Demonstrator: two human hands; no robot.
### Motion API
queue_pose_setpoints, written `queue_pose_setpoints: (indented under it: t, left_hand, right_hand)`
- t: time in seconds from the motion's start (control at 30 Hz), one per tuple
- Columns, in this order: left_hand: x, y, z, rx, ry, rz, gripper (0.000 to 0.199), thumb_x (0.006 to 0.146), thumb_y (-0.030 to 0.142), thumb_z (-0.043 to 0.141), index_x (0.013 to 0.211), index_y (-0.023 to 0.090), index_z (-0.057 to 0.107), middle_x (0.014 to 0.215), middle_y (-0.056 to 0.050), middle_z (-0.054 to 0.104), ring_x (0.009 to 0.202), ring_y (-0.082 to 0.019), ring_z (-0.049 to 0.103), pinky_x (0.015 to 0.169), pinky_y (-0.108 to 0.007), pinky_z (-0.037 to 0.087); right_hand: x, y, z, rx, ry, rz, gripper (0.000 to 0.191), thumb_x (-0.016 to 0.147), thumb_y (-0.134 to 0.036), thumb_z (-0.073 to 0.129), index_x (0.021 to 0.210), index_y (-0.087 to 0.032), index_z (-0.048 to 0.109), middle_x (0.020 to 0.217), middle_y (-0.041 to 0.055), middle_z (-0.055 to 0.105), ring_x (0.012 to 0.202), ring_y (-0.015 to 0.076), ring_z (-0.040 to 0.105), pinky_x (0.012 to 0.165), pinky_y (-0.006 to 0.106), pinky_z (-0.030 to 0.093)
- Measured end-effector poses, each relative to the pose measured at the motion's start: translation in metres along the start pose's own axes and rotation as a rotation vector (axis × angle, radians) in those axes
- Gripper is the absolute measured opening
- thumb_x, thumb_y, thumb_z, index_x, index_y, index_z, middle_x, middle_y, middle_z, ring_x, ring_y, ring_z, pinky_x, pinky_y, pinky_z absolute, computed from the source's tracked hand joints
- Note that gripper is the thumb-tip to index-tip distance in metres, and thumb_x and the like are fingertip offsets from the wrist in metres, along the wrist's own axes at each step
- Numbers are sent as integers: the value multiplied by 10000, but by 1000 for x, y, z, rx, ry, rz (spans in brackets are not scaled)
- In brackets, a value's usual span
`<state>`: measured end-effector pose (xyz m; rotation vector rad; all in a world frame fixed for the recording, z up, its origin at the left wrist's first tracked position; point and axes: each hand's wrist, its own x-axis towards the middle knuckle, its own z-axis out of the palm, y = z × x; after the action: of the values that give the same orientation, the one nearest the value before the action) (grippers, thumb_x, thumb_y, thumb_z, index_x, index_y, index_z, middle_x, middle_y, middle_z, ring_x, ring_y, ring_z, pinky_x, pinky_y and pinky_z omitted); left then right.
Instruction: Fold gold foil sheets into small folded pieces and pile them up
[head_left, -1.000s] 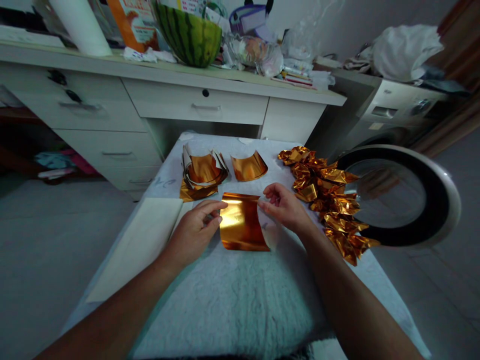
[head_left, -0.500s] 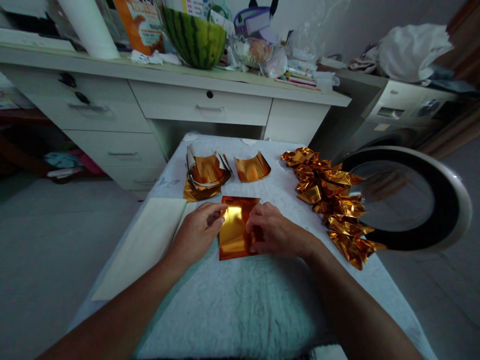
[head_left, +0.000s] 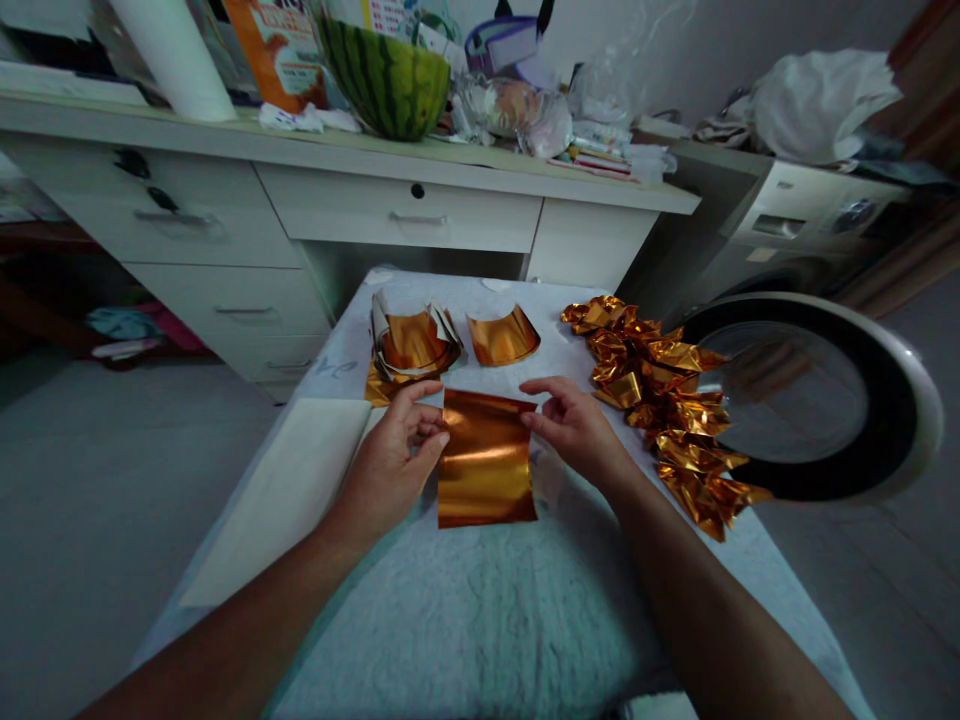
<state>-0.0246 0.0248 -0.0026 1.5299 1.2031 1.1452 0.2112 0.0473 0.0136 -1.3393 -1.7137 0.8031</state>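
Note:
A shiny gold foil paper sheet (head_left: 486, 465) lies nearly flat in front of me, its top edge a little raised. My left hand (head_left: 401, 455) pinches its left edge, thumb in front and fingers behind. At the upper right corner, my right hand (head_left: 574, 425) has the foil between thumb and forefinger. Just beyond are a curled stack of gold foil sheets (head_left: 412, 343) with pale undersides and a single curved foil piece (head_left: 504, 337). Folded gold foil pieces (head_left: 660, 395) form a long row on the right.
The table has a pale cloth (head_left: 465, 620), with a whitish flat sheet (head_left: 285, 490) at its left. An open washing machine door (head_left: 911, 400) juts in at the right. Behind stands a white drawer desk (head_left: 397, 210) bearing a cut watermelon (head_left: 390, 80) and several bags.
My right hand has moved from the sheet's right side up to its upper right corner. The sheet now spreads wider and flatter. My left hand stays at the left edge.

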Motion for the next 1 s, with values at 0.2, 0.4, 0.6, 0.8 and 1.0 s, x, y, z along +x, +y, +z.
queue_pose_setpoints:
  t: [0.2, 0.4, 0.6, 0.8, 1.0]
  left_hand:
    - [-1, 5, -3, 79, -50, -71, 370, 856, 291, 608, 1215, 229, 549, 912, -5, 648, 694, -133, 606, 593, -248, 460]
    - [-2, 14, -4, 126, -130, -208, 284, 874, 367, 576, 1100, 198, 612, 612, 33, 631, 520, -151, 577, 496, -260, 427]
    - [0, 5, -4, 37, -106, -133, 293, 849, 316, 594, 1114, 192, 618, 1077, -80, 711, 928, -227, 688, 758, -357, 549]
    - [0, -1, -5, 167, -45, 145, 435, 829, 210, 616, 1259, 223, 552, 1358, -90, 539, 1266, -246, 525, 1064, -440, 435]
    - [-4, 6, -5, 477, -132, 282, 468, 760, 63, 580, 1195, 232, 619, 1368, -81, 483, 1299, -250, 472, 1106, -445, 391]
  right_hand:
    - [-3, -10, 2, 331, -36, 142, 180, 774, -358, 663, 813, -182, 666, 597, -34, 538, 531, 104, 470, 509, 231, 359]
    - [-4, -14, 0, 485, 31, 83, 181, 763, -349, 703, 852, -192, 698, 771, 24, 692, 665, 138, 607, 589, 250, 470]
    - [-6, -22, -5, 534, 0, -19, 241, 756, -418, 762, 895, -228, 707, 974, 43, 713, 917, 185, 642, 857, 326, 505]
    - [-6, -21, -15, 456, -187, -177, 313, 771, -417, 778, 1037, -266, 713, 1071, 50, 634, 1013, 199, 595, 904, 338, 478]
    - [-5, -16, -27, 184, -333, -287, 156, 825, -335, 736, 968, -280, 761, 1178, 61, 565, 1119, 225, 542, 1016, 418, 403]
